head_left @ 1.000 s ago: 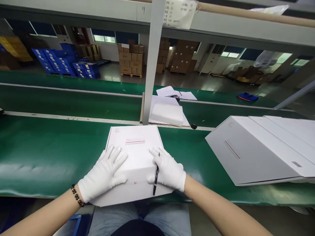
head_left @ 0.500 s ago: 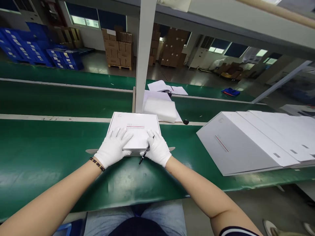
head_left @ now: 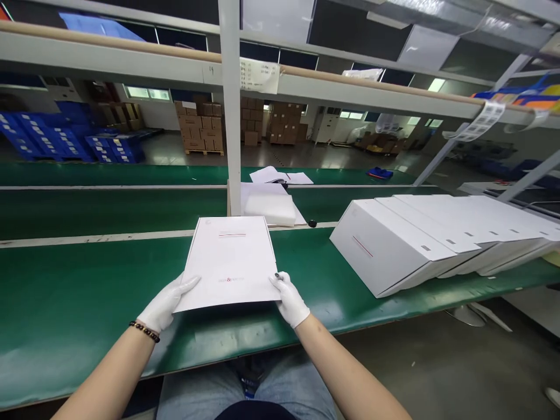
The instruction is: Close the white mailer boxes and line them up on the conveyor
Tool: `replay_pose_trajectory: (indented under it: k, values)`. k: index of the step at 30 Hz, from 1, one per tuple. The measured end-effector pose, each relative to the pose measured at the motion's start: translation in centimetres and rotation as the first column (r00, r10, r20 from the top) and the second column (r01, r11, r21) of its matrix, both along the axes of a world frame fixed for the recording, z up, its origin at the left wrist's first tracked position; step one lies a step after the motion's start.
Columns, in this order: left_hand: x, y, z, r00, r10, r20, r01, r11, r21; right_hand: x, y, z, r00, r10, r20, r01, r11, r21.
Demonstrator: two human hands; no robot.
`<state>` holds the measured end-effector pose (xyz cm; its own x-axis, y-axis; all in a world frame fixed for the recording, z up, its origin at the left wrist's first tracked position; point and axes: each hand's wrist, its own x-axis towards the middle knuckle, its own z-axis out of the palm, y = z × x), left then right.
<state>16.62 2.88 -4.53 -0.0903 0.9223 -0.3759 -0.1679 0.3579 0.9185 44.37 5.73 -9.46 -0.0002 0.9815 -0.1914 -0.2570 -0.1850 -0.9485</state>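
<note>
A flat white cardboard box point(head_left: 230, 256), printed with small text and a red line, lies in front of me with its near edge tilted up. My left hand point(head_left: 166, 300), in a white glove with a beaded bracelet at the wrist, grips the box's near left corner. At the near right corner my gloved right hand point(head_left: 289, 298) is closed on the box's edge. A dark pen point(head_left: 278, 275) is tucked in the right hand too, only its end showing. The fingers under the box are hidden.
A row of white boxes point(head_left: 394, 239) leans together at the right on the green work surface point(head_left: 87, 280). Behind my box stand a metal post point(head_left: 231, 116), a white foam packet point(head_left: 270, 209) and open papers point(head_left: 280, 176). A shelf beam point(head_left: 371, 90) crosses above.
Both hands have moved from the box's top and front to its near corners. The box's near side has come up toward me, showing more of its top. My view has tilted upward.
</note>
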Motion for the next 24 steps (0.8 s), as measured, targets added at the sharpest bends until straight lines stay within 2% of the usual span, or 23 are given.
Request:
replay_pose_trajectory:
  k: [1, 3, 4, 6, 8, 10, 12, 15, 17, 19, 20, 22, 24]
  values:
    - [0.1, 0.0, -0.4, 1.0, 0.0, -0.023, 0.001, 0.999, 0.045, -0.2, 0.0, 0.0, 0.998, -0.033, 0.045, 0.032, 0.999, 0.019]
    - [0.2, 0.3, -1.6, 0.975, 0.022, -0.221, 0.013, 0.988, 0.156, -0.6, 0.6, -0.3, 0.98, -0.095, 0.177, 0.085, 0.994, 0.063]
    - [0.2, 0.6, -2.4, 0.93, 0.043, -0.364, 0.027, 0.982, 0.186, -0.8, 1.0, -0.4, 0.967, -0.116, 0.227, 0.101, 0.992, 0.076]
    - [0.1, 1.4, -3.6, 0.778, 0.087, -0.622, 0.017, 0.987, 0.159, -0.9, 2.0, -0.7, 0.932, -0.144, 0.332, 0.119, 0.989, 0.093]
    - [-0.1, 2.3, -4.5, 0.659, 0.087, -0.747, -0.024, 0.995, 0.095, -0.7, 3.0, -0.9, 0.861, -0.159, 0.483, 0.112, 0.986, 0.125]
    - [-0.8, 2.9, -4.9, 0.61, 0.065, -0.79, -0.009, 0.997, 0.075, 0.0, 3.7, -1.0, 0.759, -0.128, 0.638, 0.039, 0.988, 0.153]
    - [-1.9, 3.2, -5.2, 0.545, -0.014, -0.838, 0.133, 0.989, 0.069, 1.1, 4.4, -1.1, 0.638, -0.048, 0.769, -0.118, 0.98, 0.159]
    - [-3.8, 3.7, -5.6, 0.354, -0.121, -0.927, 0.37, 0.929, 0.021, 2.7, 5.5, -1.4, 0.479, 0.065, 0.875, -0.328, 0.938, 0.11]
    - [-4.8, 4.2, -5.9, 0.277, -0.142, -0.95, 0.409, 0.912, -0.017, 3.3, 6.3, -1.7, 0.445, 0.087, 0.891, -0.383, 0.918, 0.102]
    - [-5.3, 4.6, -6.0, 0.287, -0.128, -0.949, 0.395, 0.919, -0.005, 3.6, 6.8, -2.0, 0.506, 0.081, 0.859, -0.4, 0.904, 0.15]
    - [-5.4, 4.7, -5.9, 0.332, -0.103, -0.938, 0.379, 0.925, 0.033, 3.7, 7.0, -2.2, 0.588, 0.075, 0.805, -0.388, 0.9, 0.199]
    - [-5.3, 4.9, -5.5, 0.534, -0.032, -0.845, 0.33, 0.928, 0.173, 3.8, 7.3, -2.4, 0.785, 0.072, 0.615, -0.319, 0.899, 0.301]
    - [-4.7, 5.4, -5.0, 0.742, 0.023, -0.67, 0.26, 0.911, 0.319, 3.6, 8.0, -2.3, 0.918, 0.052, 0.392, -0.209, 0.905, 0.369]
